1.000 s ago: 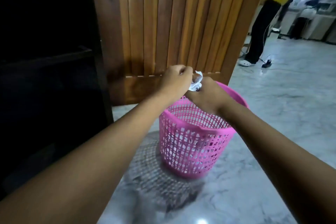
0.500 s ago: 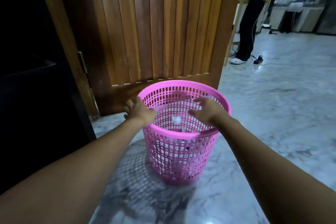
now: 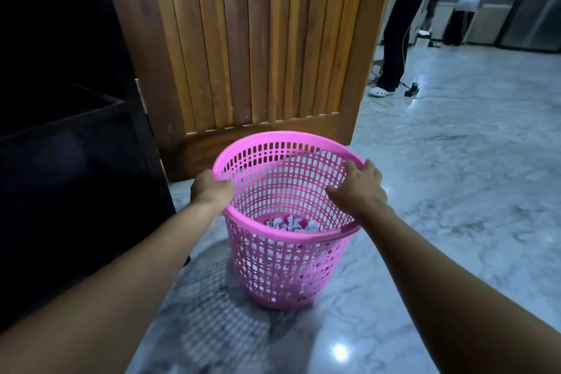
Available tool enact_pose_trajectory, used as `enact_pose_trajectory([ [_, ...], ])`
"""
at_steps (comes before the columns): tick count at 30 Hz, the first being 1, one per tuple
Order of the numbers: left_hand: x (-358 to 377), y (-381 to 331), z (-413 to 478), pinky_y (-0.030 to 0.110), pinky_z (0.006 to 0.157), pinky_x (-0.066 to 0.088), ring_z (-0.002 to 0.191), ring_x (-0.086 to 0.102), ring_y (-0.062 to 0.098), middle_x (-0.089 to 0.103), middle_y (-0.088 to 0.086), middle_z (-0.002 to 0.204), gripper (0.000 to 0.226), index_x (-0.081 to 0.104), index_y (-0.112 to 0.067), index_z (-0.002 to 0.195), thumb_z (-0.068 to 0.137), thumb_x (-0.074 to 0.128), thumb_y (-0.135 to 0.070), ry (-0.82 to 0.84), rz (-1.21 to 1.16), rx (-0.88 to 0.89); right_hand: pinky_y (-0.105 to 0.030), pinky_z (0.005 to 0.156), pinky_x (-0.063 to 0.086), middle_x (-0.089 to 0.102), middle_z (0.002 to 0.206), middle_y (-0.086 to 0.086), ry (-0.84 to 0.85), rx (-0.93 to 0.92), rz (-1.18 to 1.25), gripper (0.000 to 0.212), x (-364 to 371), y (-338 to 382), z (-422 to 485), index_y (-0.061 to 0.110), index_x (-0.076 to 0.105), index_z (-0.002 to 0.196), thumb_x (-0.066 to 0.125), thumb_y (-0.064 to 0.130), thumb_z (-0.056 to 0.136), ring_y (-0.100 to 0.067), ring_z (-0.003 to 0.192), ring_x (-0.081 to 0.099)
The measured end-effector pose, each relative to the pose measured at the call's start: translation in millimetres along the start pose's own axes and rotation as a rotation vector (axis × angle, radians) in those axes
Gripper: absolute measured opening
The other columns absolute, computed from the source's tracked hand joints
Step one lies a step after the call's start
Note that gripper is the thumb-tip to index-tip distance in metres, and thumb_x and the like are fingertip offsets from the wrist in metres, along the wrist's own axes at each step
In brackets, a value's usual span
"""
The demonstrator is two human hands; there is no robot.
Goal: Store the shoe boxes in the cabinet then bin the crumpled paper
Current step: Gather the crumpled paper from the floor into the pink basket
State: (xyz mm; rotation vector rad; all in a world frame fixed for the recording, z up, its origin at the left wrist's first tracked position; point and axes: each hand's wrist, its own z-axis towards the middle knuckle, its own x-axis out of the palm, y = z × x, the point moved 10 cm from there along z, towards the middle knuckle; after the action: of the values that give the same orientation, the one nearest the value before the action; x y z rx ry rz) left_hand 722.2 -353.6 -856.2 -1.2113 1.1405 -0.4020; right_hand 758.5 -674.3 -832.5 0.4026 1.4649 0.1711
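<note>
we clamp the pink bin [image 3: 288, 267] by its rim, left hand [image 3: 212, 189] at 9 o'clock, right hand [image 3: 360, 190] at 3, likely steadying it. crumpled paper [image 3: 291, 226] lies inside.

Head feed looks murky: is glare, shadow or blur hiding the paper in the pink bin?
Head view: dim, with the cabinet at left nearly black; a small glare spot on the glossy floor lies clear of the pink basket; its mesh shadow falls outside it, lower left; the crumpled paper inside is visible, slightly soft; the wide-angle lens fans the door slats.
</note>
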Motion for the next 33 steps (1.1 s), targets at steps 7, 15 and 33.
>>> enact_pose_trajectory([
  [7, -74, 38, -57, 0.038, 0.051, 0.059, 0.064, 0.066, 0.029, 0.07, 0.017, 0.086, 0.03, 0.068, -0.011, 0.101, 0.087, 0.044, 0.001, -0.004, -0.079, -0.038, -0.042, 0.087, 0.057, 0.066, 0.115, -0.013, 0.087, 0.026, 0.215, 0.052, 1, 14, -22, 0.011, 0.056, 0.122, 0.068, 0.041, 0.082, -0.032, 0.101, 0.067],
  [15, -174, 83, -136, 0.026, 0.06, 0.049, 0.062, 0.061, 0.021, 0.066, 0.003, 0.07, 0.016, 0.072, -0.015, 0.093, 0.089, 0.057, -0.014, -0.403, 0.069, -0.089, -0.043, 0.086, 0.056, 0.063, 0.116, -0.011, 0.161, -0.174, 0.231, 0.054, 46, 76, -61, 0.013, 0.054, 0.124, 0.065, 0.05, 0.086, -0.032, 0.099, 0.066],
  [33, -256, 181, -185, 0.027, 0.053, 0.043, 0.066, 0.058, 0.024, 0.064, 0.016, 0.094, 0.017, 0.059, -0.003, 0.101, 0.093, 0.057, -0.018, -0.863, -0.197, -0.327, -0.047, 0.085, 0.059, 0.064, 0.113, -0.01, 0.35, -0.413, 0.561, 0.053, 104, 205, -111, 0.013, 0.054, 0.131, 0.067, 0.04, 0.087, -0.031, 0.095, 0.067],
])
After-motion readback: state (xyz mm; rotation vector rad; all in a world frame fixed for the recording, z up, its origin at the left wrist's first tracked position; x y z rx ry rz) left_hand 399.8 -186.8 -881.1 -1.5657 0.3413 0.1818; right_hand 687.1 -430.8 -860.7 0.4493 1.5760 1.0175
